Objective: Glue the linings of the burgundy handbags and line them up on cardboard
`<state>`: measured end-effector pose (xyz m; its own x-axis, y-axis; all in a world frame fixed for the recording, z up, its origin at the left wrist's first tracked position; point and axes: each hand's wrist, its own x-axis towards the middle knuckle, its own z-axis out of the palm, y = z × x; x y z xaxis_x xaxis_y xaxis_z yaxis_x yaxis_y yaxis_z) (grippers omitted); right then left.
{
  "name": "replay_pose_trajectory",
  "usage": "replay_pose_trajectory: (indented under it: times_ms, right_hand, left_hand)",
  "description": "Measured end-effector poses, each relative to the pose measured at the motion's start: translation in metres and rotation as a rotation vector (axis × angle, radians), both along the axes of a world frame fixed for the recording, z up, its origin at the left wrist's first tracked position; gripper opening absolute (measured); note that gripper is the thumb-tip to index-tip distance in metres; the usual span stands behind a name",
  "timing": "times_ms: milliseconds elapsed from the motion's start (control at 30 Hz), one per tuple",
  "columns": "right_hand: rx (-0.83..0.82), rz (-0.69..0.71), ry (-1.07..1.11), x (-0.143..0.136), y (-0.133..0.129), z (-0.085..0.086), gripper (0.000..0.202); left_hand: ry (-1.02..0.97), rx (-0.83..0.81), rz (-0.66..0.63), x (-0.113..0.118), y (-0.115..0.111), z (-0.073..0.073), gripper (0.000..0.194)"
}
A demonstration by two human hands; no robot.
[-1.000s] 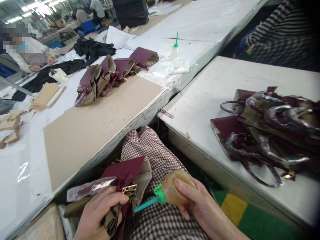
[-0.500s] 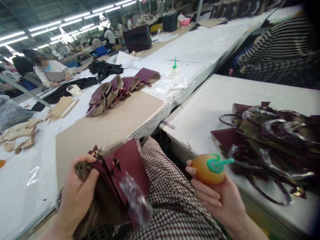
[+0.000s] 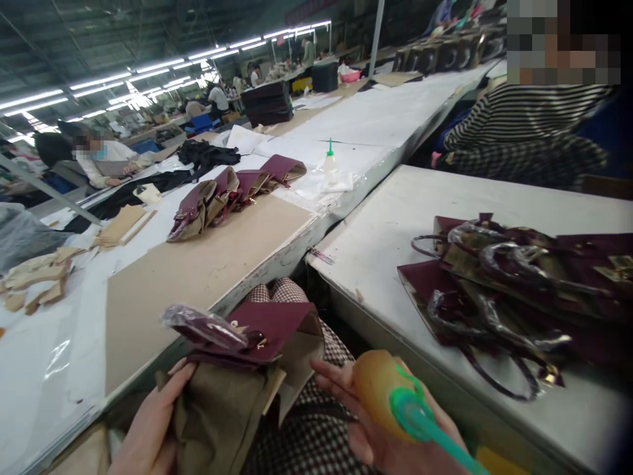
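My left hand [image 3: 155, 422] grips the olive lining of a maroon bag [image 3: 284, 323] over my lap. The bag's plastic-wrapped handle [image 3: 205, 326] points left, and its open side faces right. In my right hand [image 3: 395, 429] lies a round amber bottle [image 3: 378, 389] with a green nozzle pointing down to the right. The fingertips of that hand reach the bag's right edge; whether they touch it I cannot tell.
Several maroon bags [image 3: 494, 284] are piled on the right table [image 3: 376, 231]. More bags [image 3: 198, 204] line the left table beside beige board [image 3: 208, 270]. A green-tipped bottle [image 3: 330, 168] stands behind. A person in stripes [image 3: 529, 119] sits at right.
The bag has turned, its wrapped handle swinging left and its lining coming into view. My right hand has moved left and down toward it with the bottle, whose nozzle has tipped downward.
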<state>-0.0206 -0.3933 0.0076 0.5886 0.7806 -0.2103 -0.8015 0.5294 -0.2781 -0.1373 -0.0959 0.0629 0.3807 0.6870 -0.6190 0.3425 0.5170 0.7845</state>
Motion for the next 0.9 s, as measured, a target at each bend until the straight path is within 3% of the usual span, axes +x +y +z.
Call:
replay_pose_trajectory:
  times_ms: [67,133,233,333,367,433,500,533,600,700,800,900]
  right_hand:
    - [0.014,0.023,-0.036,-0.006,0.009,0.005,0.051]
    - [0.06,0.068,-0.041,-0.009,0.018,0.007,0.042]
    - [0.149,0.09,0.018,-0.011,0.031,0.006,0.034]
    - [0.186,0.015,0.123,-0.008,0.036,0.001,0.03]
    - [0.189,-0.007,0.15,-0.005,0.037,-0.001,0.029]
    - [0.192,-0.037,0.18,-0.001,0.037,-0.003,0.029]
    - [0.185,-0.052,0.197,0.005,0.036,-0.005,0.028]
    - [0.176,-0.06,0.21,0.007,0.036,-0.006,0.027]
    - [0.164,-0.067,0.234,0.011,0.037,-0.008,0.027]
    - [0.155,-0.058,0.257,0.015,0.038,-0.011,0.033]
    - [0.147,-0.025,0.27,0.018,0.042,-0.011,0.037]
    - [0.134,-0.019,0.282,0.02,0.047,-0.008,0.039]
  left_hand:
    - [0.013,-0.092,0.005,-0.001,-0.018,0.008,0.043]
    - [0.014,-0.082,0.002,0.0,-0.036,0.013,0.05]
    - [-0.004,-0.083,-0.062,-0.002,-0.046,0.014,0.051]
    - [0.08,0.093,-0.365,-0.019,-0.021,0.011,0.054]
    - [0.15,0.241,-0.507,-0.027,-0.008,0.01,0.062]
    - [0.263,0.548,-0.669,-0.044,0.019,0.01,0.085]
    - [0.325,1.076,-0.832,-0.054,0.033,0.011,0.103]
    - [0.276,1.338,-0.934,-0.054,0.034,0.013,0.103]
    - [0.033,1.723,-1.159,-0.043,0.026,0.018,0.09]
    - [-0.245,1.991,-1.476,-0.006,0.005,0.027,0.07]
    - [-0.307,1.984,-1.691,0.036,-0.005,0.025,0.064]
    - [-0.294,1.754,-1.826,0.066,-0.002,0.007,0.069]
